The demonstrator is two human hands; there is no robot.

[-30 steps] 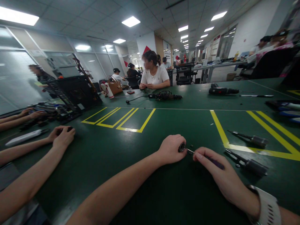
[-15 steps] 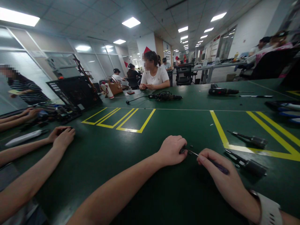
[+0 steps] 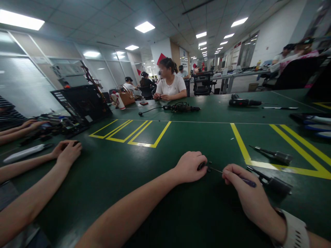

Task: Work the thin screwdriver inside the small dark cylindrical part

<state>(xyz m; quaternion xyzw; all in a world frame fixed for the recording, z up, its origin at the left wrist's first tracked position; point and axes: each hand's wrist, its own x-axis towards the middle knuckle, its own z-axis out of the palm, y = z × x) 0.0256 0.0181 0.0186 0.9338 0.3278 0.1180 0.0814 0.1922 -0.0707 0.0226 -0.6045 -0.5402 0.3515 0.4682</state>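
Head cam: the left hand (image 3: 191,167) sits just right of centre, fingers curled round a dark round part (image 3: 201,165), so that part's mostly hidden in the grip. Right hand (image 3: 241,184) is lower right, thumb and fingers pinching a thin driver (image 3: 248,181) with a purple handle, and its shaft points left at the part. Can't tell if the tip touches anything. A couple of tiny dark bits (image 3: 210,162) lie on the green table (image 3: 144,179) right by the tip. There's a pale watch (image 3: 296,229) on the right wrist, bottom right corner. Two motor-looking things, one (image 3: 283,157) by the yellow tape (image 3: 238,141) and another (image 3: 280,186) below it, lie at right. Drill (image 3: 245,102) is upper right, black cable bundle (image 3: 181,107) upper middle. Someone else's hands (image 3: 68,151) are at the left, both on something dark.
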